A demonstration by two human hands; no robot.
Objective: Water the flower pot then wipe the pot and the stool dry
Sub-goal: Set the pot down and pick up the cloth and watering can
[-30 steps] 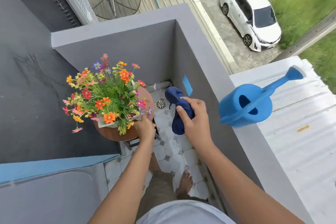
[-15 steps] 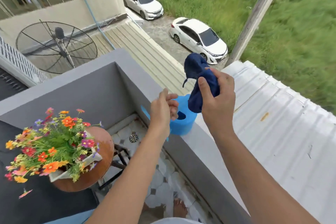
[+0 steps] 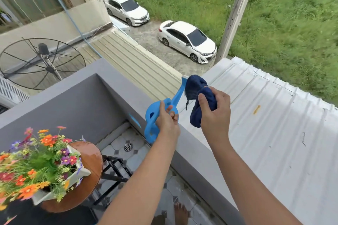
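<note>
A white flower pot [image 3: 76,175] full of orange, red and purple flowers [image 3: 34,159] stands on a round brown wooden stool [image 3: 91,160] at the lower left; the stool top glistens with water. On the grey balcony wall sits a blue watering can [image 3: 151,124], and my left hand [image 3: 167,120] is closed around its handle. My right hand [image 3: 214,113] is held up above the wall's top, gripping a bunched dark blue cloth [image 3: 197,97] that hangs over the can's spout.
The grey parapet wall [image 3: 192,151] runs diagonally past my arms. Beyond it lies a corrugated metal roof [image 3: 274,133]. The tiled floor with a drain [image 3: 128,146] and my bare foot [image 3: 180,212] are below. A satellite dish [image 3: 40,64] stands at the left.
My left hand left the flower pot and took the watering can's handle. My right hand lifted the cloth from beside the pot to above the wall. The view swung up and right.
</note>
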